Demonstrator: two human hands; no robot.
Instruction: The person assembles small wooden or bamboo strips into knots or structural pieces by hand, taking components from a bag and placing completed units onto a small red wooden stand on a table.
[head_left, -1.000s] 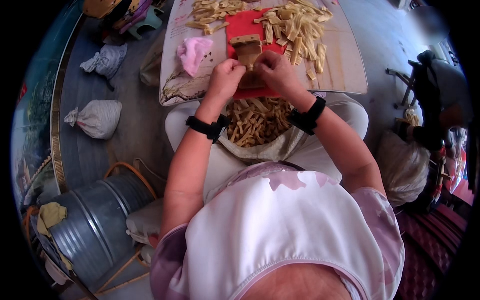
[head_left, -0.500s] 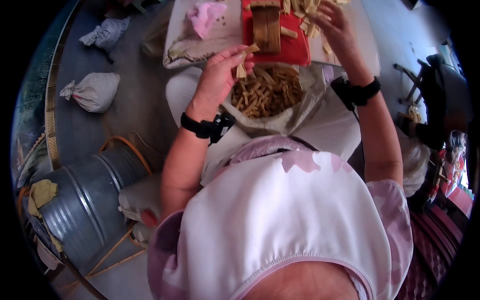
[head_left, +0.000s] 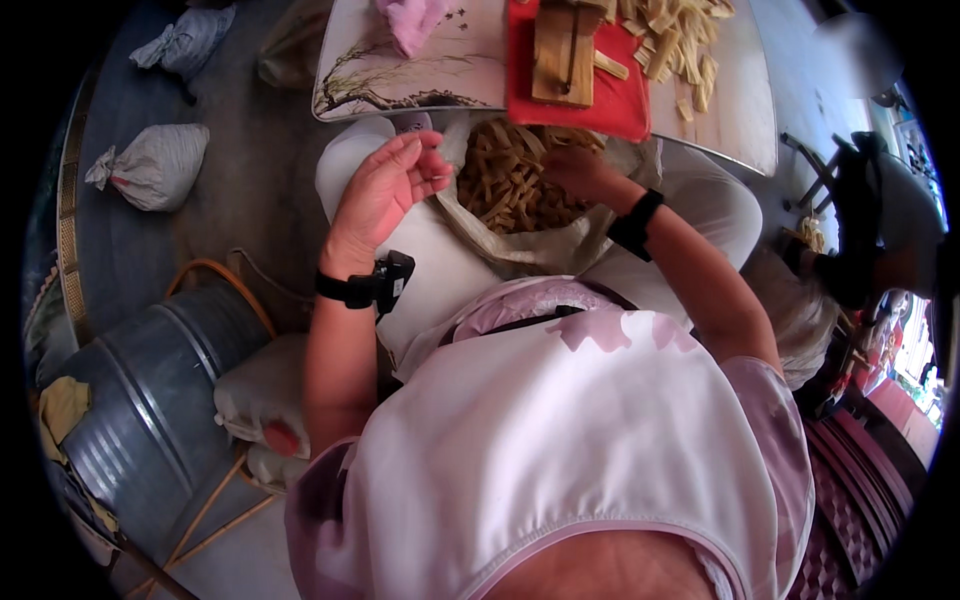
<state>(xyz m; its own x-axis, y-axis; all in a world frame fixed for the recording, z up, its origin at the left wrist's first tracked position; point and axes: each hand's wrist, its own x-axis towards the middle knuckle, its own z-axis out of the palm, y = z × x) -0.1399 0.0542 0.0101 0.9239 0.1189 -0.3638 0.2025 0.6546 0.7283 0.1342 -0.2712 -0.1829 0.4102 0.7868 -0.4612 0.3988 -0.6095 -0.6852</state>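
My left hand is raised left of an open sack, its fingers loosely curled and apart with nothing in them. My right hand reaches down into the right side of the sack, over many flat brown strips. Its fingertips are in shadow, so whether they grip a strip I cannot make out. Beyond the sack, a wooden block with a lengthwise slot rests on a red mat at the table's near edge. One short pale strip lies against the block's right side.
A heap of pale strips lies on the right of the table. Pink cloth sits on its left part. Tied white sacks stand on the floor at left, near a metal drum. A dark stool stands at right.
My right hand has come down from the heap on the table into the sack. The strip in my left hand is gone, and that hand has shifted left and opened.
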